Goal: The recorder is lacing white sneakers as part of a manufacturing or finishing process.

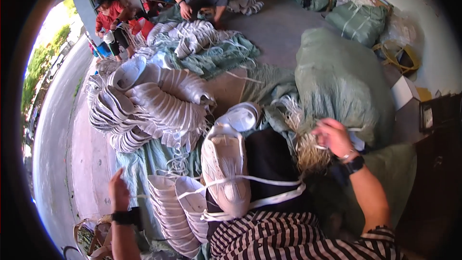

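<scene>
A white and beige sneaker upper [225, 171] lies toe toward me on my dark-trousered lap. A white shoelace [276, 197] trails from it, looping across to the right. At the left, my left hand [120, 192] is closed, index finger raised, with a short stretch of white lace running from it toward the shoe. My right hand [334, 138] is raised at the right, slightly blurred, fingers apart with nothing visible in them. Just beside it hangs a bundle of pale tan laces [310, 151]. Another white upper [240, 116] rests beyond the shoe.
Nested white uppers [171, 216] stand at my left knee; a large heap of uppers [163, 101] lies ahead on green sheeting. A bulging green sack [341, 86] stands at the right. Two people sit farther back, one in red [110, 17], near more uppers [192, 36].
</scene>
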### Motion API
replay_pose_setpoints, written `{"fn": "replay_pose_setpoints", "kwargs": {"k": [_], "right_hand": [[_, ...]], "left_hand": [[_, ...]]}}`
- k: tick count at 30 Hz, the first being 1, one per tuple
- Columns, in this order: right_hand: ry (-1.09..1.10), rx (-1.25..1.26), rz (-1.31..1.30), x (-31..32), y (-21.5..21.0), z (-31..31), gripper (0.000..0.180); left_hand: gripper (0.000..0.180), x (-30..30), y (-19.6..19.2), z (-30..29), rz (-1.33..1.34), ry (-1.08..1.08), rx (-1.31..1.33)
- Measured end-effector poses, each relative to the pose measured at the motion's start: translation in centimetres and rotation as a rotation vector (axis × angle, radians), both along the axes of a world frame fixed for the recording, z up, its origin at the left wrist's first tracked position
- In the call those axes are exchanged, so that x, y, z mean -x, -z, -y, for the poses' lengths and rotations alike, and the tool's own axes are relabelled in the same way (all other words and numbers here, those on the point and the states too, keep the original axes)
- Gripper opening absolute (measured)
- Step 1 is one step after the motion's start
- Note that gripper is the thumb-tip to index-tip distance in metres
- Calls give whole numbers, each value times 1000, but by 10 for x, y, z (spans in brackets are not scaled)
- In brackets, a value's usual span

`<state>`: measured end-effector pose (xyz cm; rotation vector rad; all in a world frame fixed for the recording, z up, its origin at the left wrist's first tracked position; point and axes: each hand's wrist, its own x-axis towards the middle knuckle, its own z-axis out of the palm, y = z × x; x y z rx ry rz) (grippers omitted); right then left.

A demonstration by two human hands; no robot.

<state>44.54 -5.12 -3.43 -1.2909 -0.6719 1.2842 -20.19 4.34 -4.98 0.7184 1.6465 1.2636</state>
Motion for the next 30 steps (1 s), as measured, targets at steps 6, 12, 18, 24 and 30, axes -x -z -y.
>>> {"fn": "replay_pose_setpoints", "kwargs": {"k": [6,12,18,24,30], "right_hand": [[-409,-250,619,167,0,-26,4],[-482,-219,766,193,23,7,7],[-455,-226,996,196,29,15,7],[-377,-247,993,198,35,16,7],[-403,-214,1069,205,28,17,8]], "left_hand": [[26,-253,-56,35,-133,922,-61],[18,-286,-30,46,-1016,1036,-378],[22,-294,-27,43,-1201,1389,-155],[15,-290,-33,35,-966,1443,-254],[15,-285,-19,46,-968,1295,-248]]}}
